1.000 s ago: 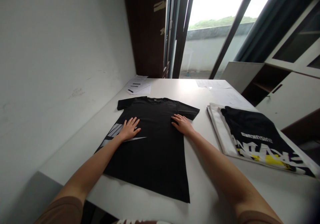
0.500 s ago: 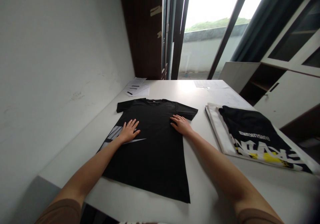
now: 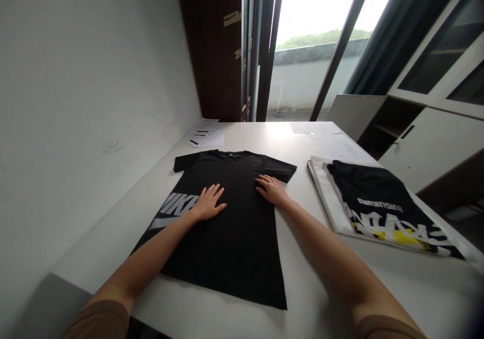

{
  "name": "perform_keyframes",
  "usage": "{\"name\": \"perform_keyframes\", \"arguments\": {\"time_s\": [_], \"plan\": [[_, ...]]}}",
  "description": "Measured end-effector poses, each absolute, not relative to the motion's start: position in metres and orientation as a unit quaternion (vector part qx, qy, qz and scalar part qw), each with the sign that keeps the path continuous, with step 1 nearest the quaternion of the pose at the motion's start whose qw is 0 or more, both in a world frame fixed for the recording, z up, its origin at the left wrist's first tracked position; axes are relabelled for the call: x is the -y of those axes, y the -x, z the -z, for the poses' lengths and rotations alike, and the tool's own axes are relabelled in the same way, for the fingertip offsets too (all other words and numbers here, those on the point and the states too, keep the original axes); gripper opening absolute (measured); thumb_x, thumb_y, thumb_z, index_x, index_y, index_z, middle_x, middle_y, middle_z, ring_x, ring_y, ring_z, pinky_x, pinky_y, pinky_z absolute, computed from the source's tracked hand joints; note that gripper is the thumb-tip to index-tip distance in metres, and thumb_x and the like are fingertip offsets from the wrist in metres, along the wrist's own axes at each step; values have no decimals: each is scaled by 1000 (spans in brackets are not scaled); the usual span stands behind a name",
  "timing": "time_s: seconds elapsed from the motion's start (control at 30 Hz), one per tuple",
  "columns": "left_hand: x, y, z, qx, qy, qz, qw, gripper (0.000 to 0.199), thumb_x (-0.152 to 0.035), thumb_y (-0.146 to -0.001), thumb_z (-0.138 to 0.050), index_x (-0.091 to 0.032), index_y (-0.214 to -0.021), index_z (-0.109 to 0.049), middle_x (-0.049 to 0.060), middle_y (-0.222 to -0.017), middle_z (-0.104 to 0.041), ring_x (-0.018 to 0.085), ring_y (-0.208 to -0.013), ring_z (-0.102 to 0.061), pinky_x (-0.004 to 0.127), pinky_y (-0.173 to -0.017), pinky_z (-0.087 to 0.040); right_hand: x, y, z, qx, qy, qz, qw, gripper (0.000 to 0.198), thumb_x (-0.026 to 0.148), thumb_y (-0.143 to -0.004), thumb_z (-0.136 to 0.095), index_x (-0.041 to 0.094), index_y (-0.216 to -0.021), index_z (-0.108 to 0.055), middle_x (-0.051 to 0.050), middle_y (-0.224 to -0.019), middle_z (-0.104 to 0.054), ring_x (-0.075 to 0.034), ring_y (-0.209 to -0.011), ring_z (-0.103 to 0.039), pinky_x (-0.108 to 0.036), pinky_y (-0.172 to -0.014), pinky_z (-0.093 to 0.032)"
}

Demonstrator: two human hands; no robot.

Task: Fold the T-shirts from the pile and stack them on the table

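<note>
A black T-shirt with grey lettering on its left side lies spread flat on the white table, collar away from me. My left hand rests palm down on the middle of the shirt, fingers spread, just right of the lettering. Near the right edge below the sleeve, my right hand lies flat on the fabric with its fingers stretched out. Neither hand grips the cloth. My left forearm covers part of the print and the shirt's lower left.
Folded garments, black with white and yellow print over white, lie on the right of the white table. Papers sit at the far left, and more sheets at the far right. A wall runs along the left side.
My left hand has slid right across the shirt, and more of the grey lettering shows. My right hand has stayed in place on the fabric. The view has shifted slightly.
</note>
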State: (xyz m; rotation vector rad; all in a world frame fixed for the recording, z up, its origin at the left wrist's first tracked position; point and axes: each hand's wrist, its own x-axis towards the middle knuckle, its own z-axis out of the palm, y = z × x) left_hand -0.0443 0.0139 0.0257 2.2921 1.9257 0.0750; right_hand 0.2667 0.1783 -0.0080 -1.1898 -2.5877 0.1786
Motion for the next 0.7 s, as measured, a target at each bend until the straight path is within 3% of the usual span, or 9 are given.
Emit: {"name": "perform_keyframes", "arguments": {"time_s": [0.33,0.7], "plan": [[23,-39,-35,-506,-856,-34,102,78,-63,-100,-46,-24,-164,-25,9,-173,-14,32,-159,-10,57,-127,-9,-180,-265,11,898,408,-60,154,51,48,-103,-48,25,-147,-57,-8,-158,-47,-30,-149,-37,-50,-123,-28],[81,-103,-68,-348,-924,-49,151,79,-66,-103,-35,-17,-164,-25,14,-171,-19,31,-159,-14,54,-128,-9,-179,-264,7,886,433,-46,160,47,47,-103,-47,26,-144,-60,-8,-154,-52,-29,-146,-40,-51,-121,-28]]}}
